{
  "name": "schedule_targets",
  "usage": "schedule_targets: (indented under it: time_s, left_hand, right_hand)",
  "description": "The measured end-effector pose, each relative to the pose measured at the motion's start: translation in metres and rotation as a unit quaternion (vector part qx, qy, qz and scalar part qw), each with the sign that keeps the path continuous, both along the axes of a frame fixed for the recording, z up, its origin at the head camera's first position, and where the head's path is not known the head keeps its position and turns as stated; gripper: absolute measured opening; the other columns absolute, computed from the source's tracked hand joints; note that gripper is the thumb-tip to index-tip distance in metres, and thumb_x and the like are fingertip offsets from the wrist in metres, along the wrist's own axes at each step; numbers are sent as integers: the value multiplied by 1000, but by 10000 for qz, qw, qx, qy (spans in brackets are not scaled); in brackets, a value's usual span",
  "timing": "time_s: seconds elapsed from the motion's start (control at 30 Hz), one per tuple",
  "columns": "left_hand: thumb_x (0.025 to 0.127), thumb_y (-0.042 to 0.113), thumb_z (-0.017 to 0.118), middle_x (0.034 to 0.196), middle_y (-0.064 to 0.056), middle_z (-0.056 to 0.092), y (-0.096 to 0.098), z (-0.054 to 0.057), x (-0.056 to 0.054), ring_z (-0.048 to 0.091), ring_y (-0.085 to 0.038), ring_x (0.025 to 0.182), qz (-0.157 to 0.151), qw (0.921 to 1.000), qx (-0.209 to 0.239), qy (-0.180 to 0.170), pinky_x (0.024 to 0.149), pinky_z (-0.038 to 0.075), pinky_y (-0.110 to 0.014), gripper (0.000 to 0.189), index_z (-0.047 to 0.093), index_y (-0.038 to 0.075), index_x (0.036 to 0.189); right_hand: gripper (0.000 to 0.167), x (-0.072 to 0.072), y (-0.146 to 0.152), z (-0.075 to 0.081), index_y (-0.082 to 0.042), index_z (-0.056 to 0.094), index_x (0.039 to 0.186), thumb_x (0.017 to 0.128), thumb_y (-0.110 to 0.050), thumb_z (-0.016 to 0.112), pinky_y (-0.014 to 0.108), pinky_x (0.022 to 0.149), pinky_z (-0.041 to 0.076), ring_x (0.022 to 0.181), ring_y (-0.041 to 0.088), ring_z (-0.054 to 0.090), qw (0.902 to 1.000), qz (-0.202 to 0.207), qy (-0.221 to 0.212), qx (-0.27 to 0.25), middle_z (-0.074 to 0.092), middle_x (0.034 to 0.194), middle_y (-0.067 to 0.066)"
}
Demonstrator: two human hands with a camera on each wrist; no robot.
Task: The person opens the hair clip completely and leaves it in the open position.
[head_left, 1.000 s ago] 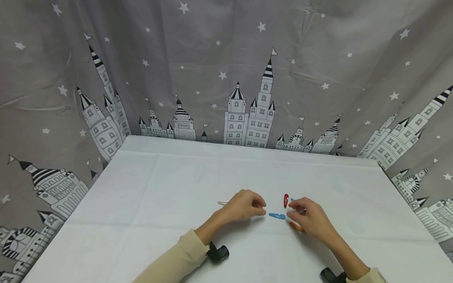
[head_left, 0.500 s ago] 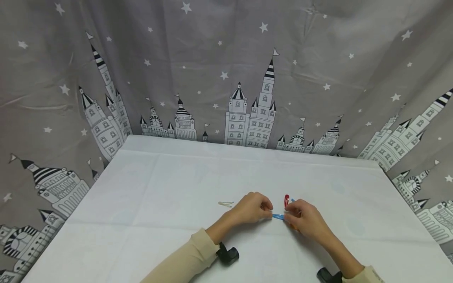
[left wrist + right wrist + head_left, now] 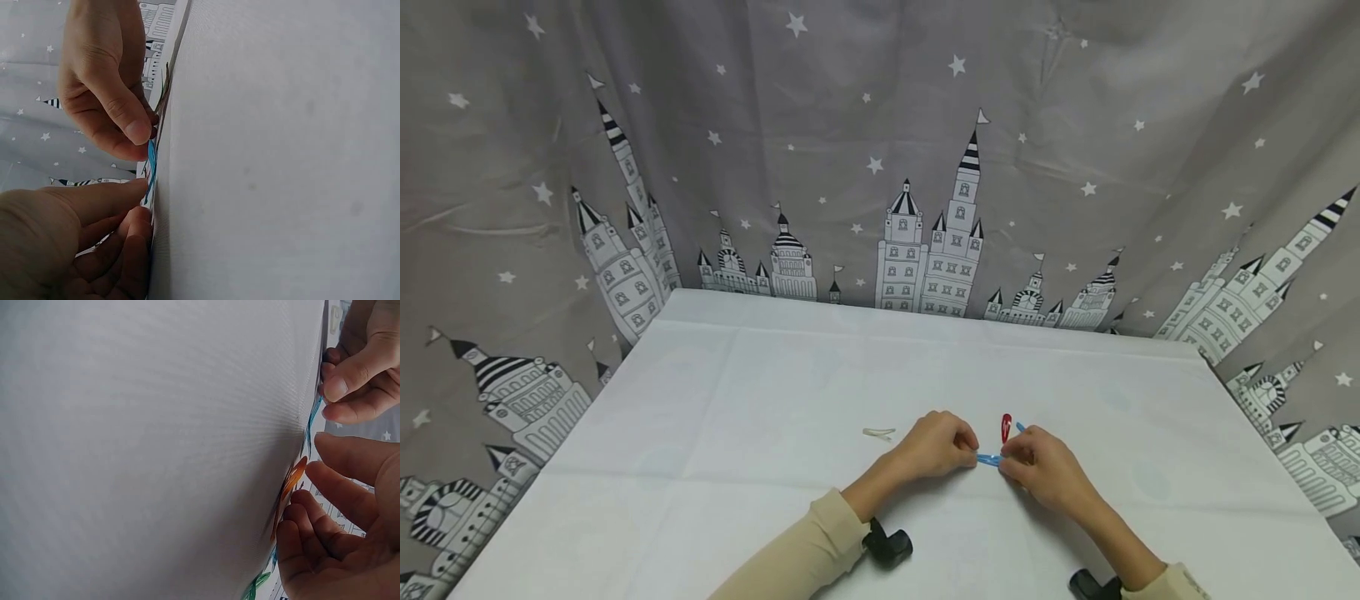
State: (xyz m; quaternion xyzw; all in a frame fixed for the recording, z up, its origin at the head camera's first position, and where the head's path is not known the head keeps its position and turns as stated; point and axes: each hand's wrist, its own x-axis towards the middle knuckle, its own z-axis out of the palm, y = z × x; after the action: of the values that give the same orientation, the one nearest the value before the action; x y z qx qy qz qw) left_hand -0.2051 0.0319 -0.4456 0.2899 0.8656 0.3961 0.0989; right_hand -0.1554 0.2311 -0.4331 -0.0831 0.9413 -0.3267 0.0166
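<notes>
A blue snap hair clip (image 3: 988,459) lies sideways between my two hands over the white table, its two strips slightly parted. With thumb and fingertips my left hand (image 3: 937,446) pinches its left end. At the other end, the thumb and index finger of my right hand (image 3: 1043,468) hold it. An orange hair clip (image 3: 294,478) shows beside my right fingertips in the right wrist view; my right hand hides it in the head view. Just beyond that hand lie a red hair clip (image 3: 1006,427) and part of a second blue clip (image 3: 1020,427).
A beige hair clip (image 3: 878,433) with parted strips lies left of my left hand. A green clip (image 3: 256,587) appears at the bottom of the right wrist view. The white tabletop (image 3: 760,400) runs back to a grey curtain (image 3: 820,108) printed with castles.
My left hand has moved right to the blue clip's left end, uncovering the beige clip. My right hand has shifted slightly left onto its other end, covering the orange clip.
</notes>
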Motion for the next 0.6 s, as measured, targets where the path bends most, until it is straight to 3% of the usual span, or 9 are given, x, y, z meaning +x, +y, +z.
schedule_targets:
  time_s: [0.27, 0.6]
  left_hand:
    - [81, 4, 78, 65, 12, 60, 1, -2, 1, 50, -1, 61, 50, 10000, 53, -4, 62, 42, -18, 5, 75, 6, 85]
    - [81, 4, 78, 64, 12, 57, 2, -2, 0, 49, -1, 60, 96, 10000, 12, 23, 61, 41, -18, 6, 75, 6, 85]
  right_hand:
    - [5, -1, -1, -2, -7, 75, 87, 82, -6, 76, 31, 66, 40, 75, 16, 47, 9999, 30, 37, 103, 53, 83, 0]
    - [8, 0, -2, -3, -10, 73, 81, 80, -2, 75, 30, 64, 38, 72, 15, 44, 9987, 202, 428, 200, 52, 81, 0]
